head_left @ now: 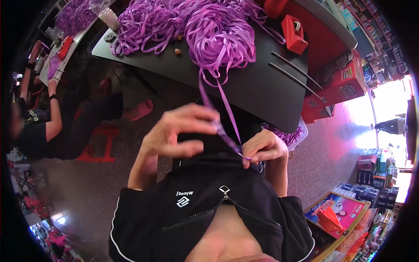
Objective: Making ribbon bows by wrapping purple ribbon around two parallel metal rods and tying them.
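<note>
A long purple ribbon hangs as a loop from the big tangled pile of purple ribbon on the black table. My right hand pinches the ribbon's lower end between thumb and fingers, close in front of my body. To its left is my left hand, thumb and fingers spread apart. Its fingertips are beside the ribbon's left strand, which is smeared by motion; whether they touch it I cannot make out.
Two thin metal rods and a red tape dispenser lie on the table's right side. More purple ribbon sits low beyond the right table edge. At left, a person works at another table near a red stool.
</note>
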`<state>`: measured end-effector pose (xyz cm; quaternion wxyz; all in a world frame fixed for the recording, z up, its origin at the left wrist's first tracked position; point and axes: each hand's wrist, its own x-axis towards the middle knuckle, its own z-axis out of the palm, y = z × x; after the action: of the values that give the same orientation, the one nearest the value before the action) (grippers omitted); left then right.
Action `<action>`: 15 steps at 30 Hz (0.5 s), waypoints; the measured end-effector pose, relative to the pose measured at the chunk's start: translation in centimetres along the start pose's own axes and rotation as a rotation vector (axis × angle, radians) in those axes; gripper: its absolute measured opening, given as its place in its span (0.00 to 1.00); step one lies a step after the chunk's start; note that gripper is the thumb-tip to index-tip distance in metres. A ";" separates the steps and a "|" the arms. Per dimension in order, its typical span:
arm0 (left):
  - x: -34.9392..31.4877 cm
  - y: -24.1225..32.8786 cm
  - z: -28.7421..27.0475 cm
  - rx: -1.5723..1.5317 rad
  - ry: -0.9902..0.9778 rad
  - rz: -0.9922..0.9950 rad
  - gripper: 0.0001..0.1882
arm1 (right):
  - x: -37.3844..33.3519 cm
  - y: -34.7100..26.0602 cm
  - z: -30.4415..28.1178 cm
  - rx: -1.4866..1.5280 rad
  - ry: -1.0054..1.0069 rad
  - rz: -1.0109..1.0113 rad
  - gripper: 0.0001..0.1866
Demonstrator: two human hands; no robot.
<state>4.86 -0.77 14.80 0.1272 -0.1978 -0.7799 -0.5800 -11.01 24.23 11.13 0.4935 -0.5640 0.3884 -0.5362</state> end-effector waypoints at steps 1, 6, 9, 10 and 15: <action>1.0 0.3 -0.6 0.110 0.084 -0.016 0.17 | -0.1 0.0 -0.1 0.075 -0.063 -0.049 0.06; 8.7 -3.5 -1.1 0.924 0.142 0.138 0.22 | -0.3 -0.3 0.7 0.048 0.026 0.001 0.06; 11.3 -6.9 -2.0 1.161 0.110 0.159 0.22 | -1.0 -0.8 0.4 0.016 -0.100 -0.111 0.09; 11.8 -7.7 -2.8 1.161 0.109 0.156 0.22 | -2.0 -0.4 0.5 0.074 -0.091 -0.240 0.11; 13.4 -11.1 -7.2 1.249 0.121 0.208 0.17 | -7.5 0.0 0.1 0.357 -0.270 -0.762 0.09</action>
<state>-12.33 -8.26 13.18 0.3183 -0.1278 -0.9393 -0.0106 -11.86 31.55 9.46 0.3969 -0.6378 -0.0141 -0.6599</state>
